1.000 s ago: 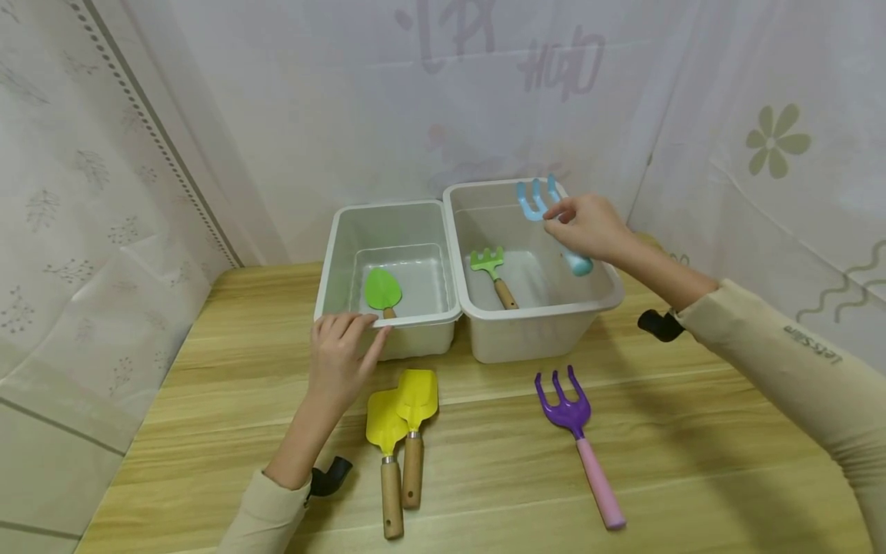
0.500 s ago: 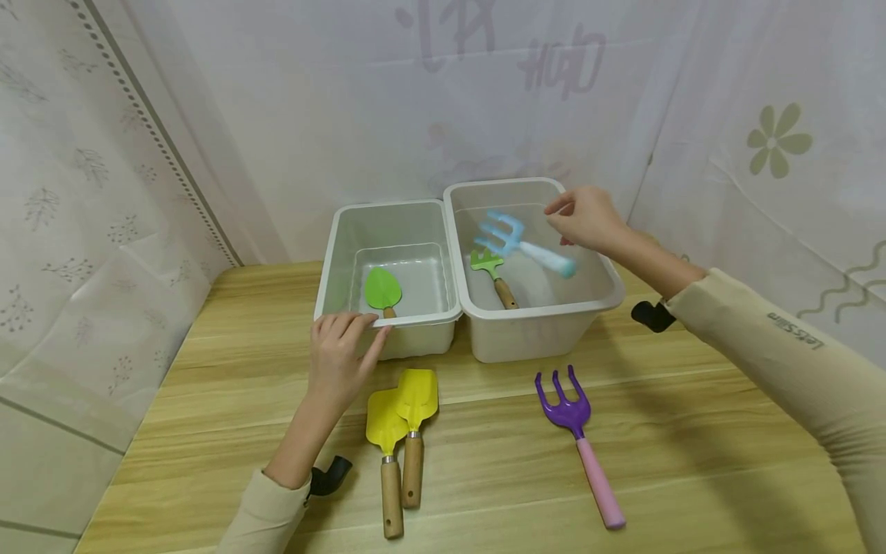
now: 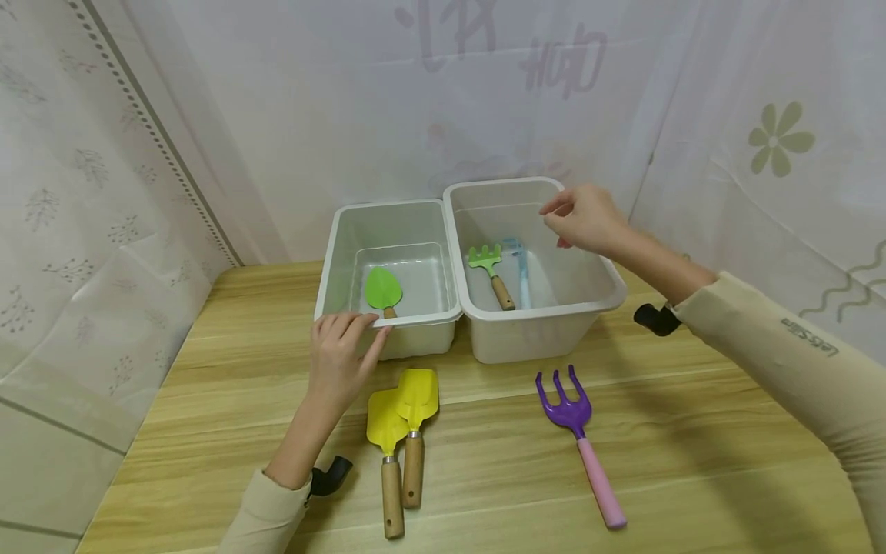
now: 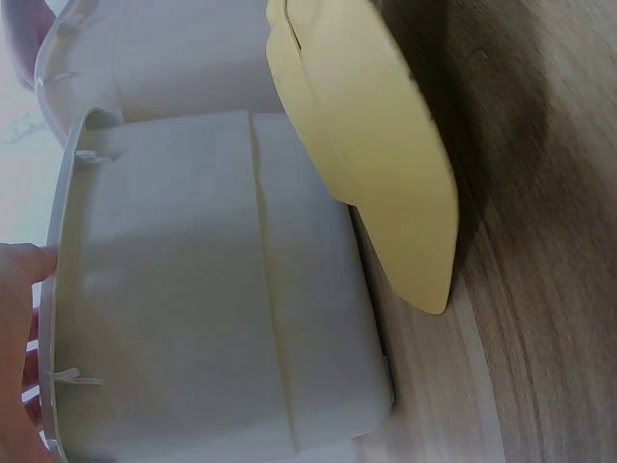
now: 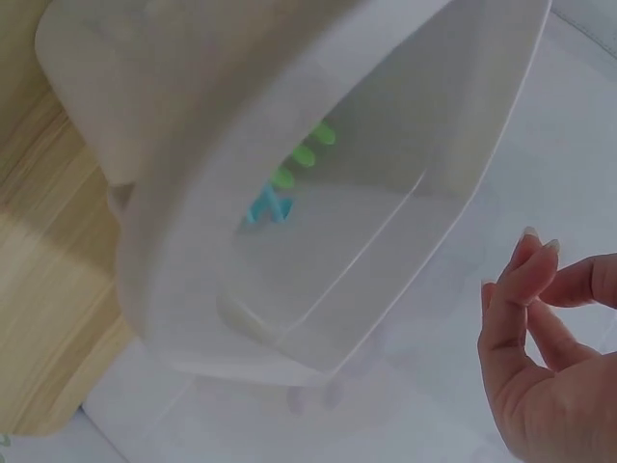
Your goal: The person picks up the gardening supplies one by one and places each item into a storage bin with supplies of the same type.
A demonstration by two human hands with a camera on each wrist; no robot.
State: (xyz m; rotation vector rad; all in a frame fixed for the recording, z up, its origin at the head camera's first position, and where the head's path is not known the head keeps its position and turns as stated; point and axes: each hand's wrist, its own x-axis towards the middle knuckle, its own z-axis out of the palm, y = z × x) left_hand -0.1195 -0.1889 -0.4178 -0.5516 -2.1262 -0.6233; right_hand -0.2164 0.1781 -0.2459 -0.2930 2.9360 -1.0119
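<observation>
I can't make out the end of the green trowel (image 3: pixel 384 288) in the left bin (image 3: pixel 415 318) — the near rim covers it. In the right bin (image 3: pixel 554 309), the pale blue fork (image 3: pixel 524 283) looks smudged, its handle's tip hidden too; from the right wrist, only scraps of it and the green fork (image 3: pixel 502 292) peep past the rim. One yellow trowel (image 3: pixel 384 419) lies partly covered by the other yellow trowel (image 3: pixel 418 398). Each wrist view's side edge cuts off its own hand — left hand (image 3: pixel 341 358), right hand (image 3: pixel 587 219) — and the left sleeve (image 3: pixel 268 509) and right sleeve (image 3: pixel 775 373) run out of sight.
</observation>
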